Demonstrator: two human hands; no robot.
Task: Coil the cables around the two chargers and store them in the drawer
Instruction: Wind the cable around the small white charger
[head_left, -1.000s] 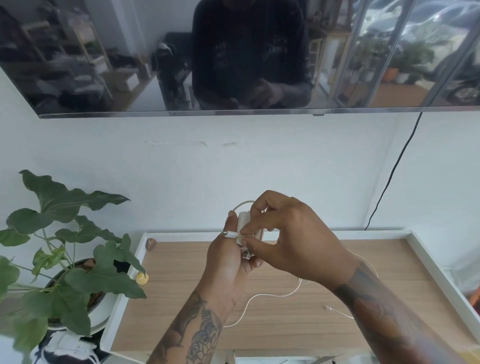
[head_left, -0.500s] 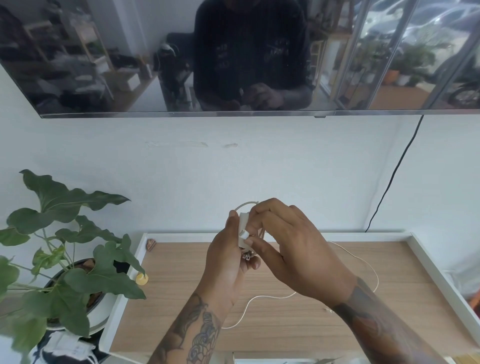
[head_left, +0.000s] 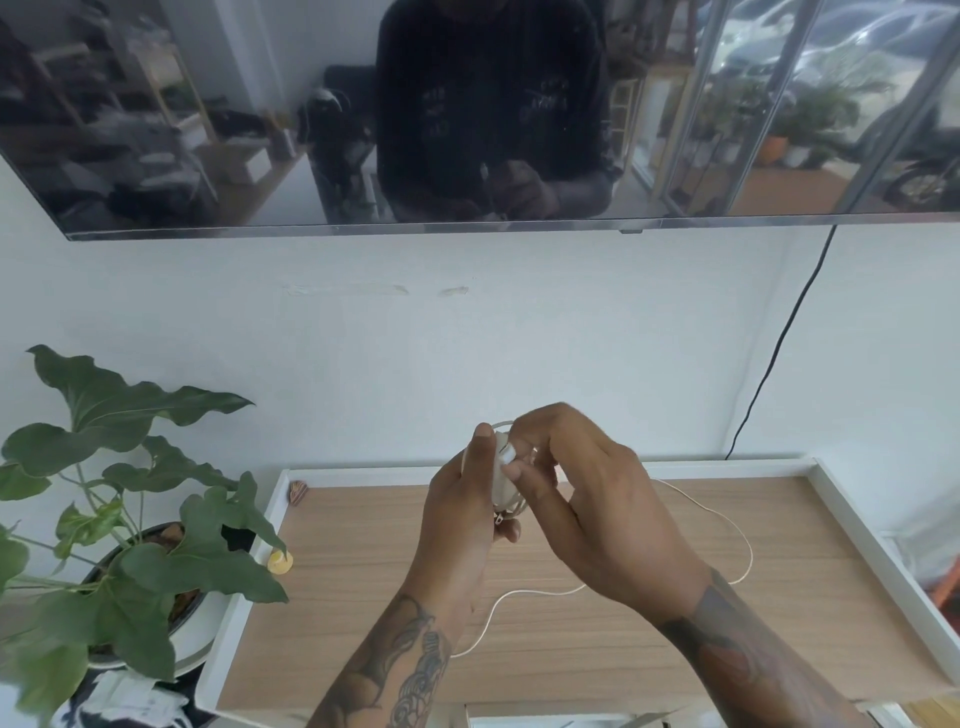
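My left hand (head_left: 460, 512) grips a small white charger (head_left: 503, 480) upright above the wooden tabletop, with its metal prongs pointing down. My right hand (head_left: 587, 509) pinches the charger's white cable (head_left: 524, 595) against the charger's body, where a few turns are wound. The loose rest of the cable trails down onto the table, loops to the right and runs back under my left forearm. Only one charger is in view. Part of a drawer shows at the bottom edge, below the tabletop.
The tabletop (head_left: 363, 597) has a raised white rim. A potted plant (head_left: 119, 525) stands left of it. A small yellow object (head_left: 280, 562) and a striped shell-like piece (head_left: 298, 491) lie near the left rim. A black cord (head_left: 774, 358) hangs down the wall under the TV.
My right hand has carried the cable round the charger and drawn in close to it. The slack loop on the table has shifted right and shortened. My left hand has stayed in place.
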